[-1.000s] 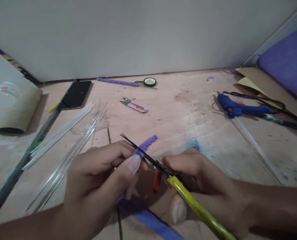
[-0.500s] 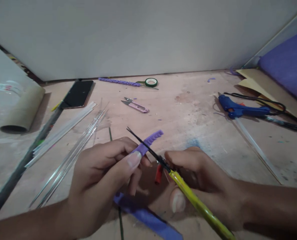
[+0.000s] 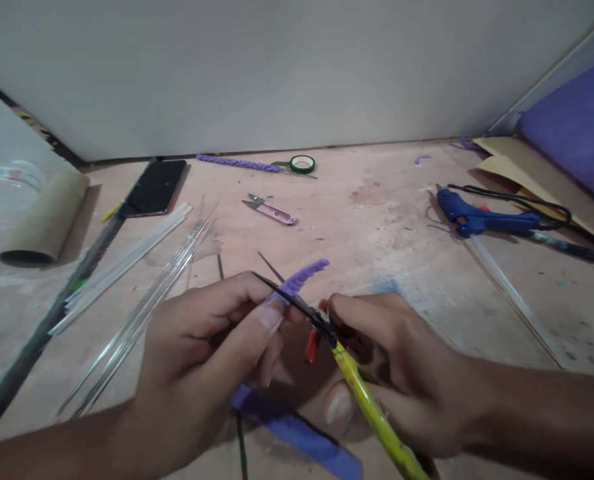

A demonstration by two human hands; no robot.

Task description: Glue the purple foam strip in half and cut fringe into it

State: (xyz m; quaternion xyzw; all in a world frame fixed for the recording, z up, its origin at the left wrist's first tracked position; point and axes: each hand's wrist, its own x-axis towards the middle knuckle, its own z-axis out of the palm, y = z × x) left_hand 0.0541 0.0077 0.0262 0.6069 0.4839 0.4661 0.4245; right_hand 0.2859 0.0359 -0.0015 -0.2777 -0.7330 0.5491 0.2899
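Observation:
Between thumb and fingers, my left hand pinches a narrow purple strip, its free end pointing up and right with a row of small cuts along its lower edge. My right hand grips scissors with a yellow handle and dark blades. The blades are parted and lie across the strip just beyond my left thumb. A small red piece shows by the scissors' pivot; what it belongs to is unclear. Below the hands a wider purple-blue strip rests on the table, close to a dark green stem.
Clear wires and white glue sticks lie left, near a phone and a cardboard tube. Pink thread snips, green tape and a fringed purple stem sit behind. A blue glue gun lies right.
The scissor blades have parted wider and shifted slightly left and down along the strip, nearer my left thumb. The yellow handle has swung a little to the left.

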